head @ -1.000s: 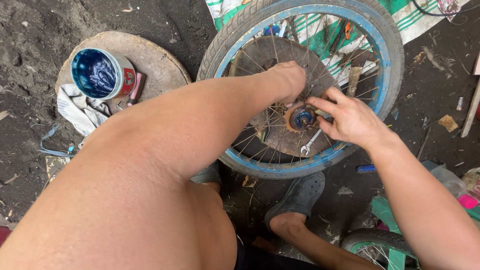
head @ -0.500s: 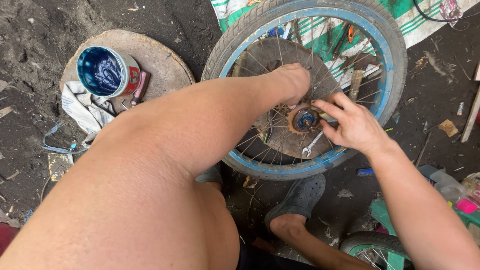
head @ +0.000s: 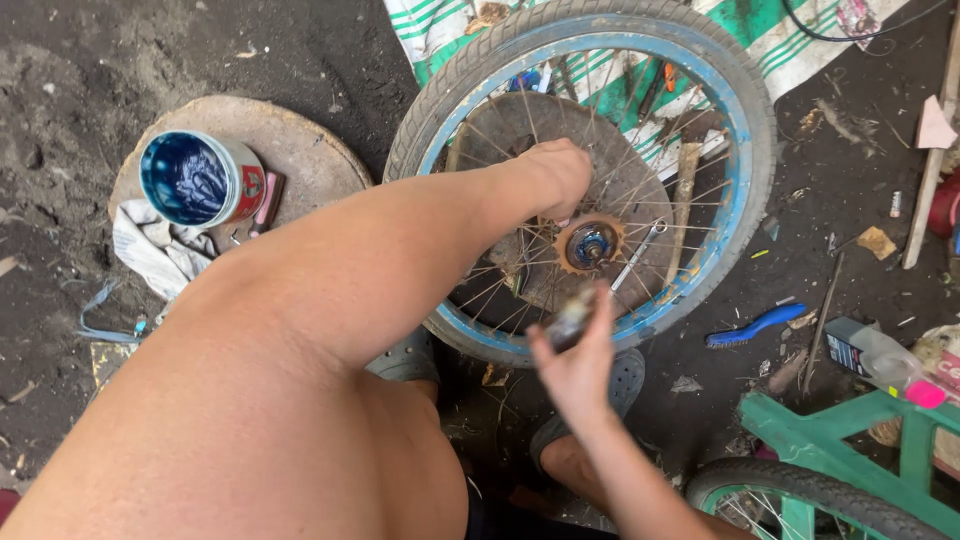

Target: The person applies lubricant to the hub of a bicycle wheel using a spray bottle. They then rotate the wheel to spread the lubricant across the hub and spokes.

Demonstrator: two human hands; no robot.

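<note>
the bicycle wheel (head: 745, 200) lies flat on the dark dirt ground, its blue rim chipped and worn, the grey tyre ridged along its tread, thin spokes running in to a rusty orange sprocket (head: 590, 243) at the hub. a round, dull disc (head: 620, 160) shows under the spokes, and a spanner (head: 640, 255) rests just beside the sprocket. the left hand (head: 555, 175) reaches in among the spokes next to the hub, its grip curled shut, though on what i cannot tell. the right hand (head: 575, 355) hangs over the near rim, blurred, its grip pinching a small dark object (head: 570, 318). off to the left an open tin of blue grease (head: 195, 180) stands on a round slab (head: 300, 140), a rag (head: 160, 250) beside it.
</note>
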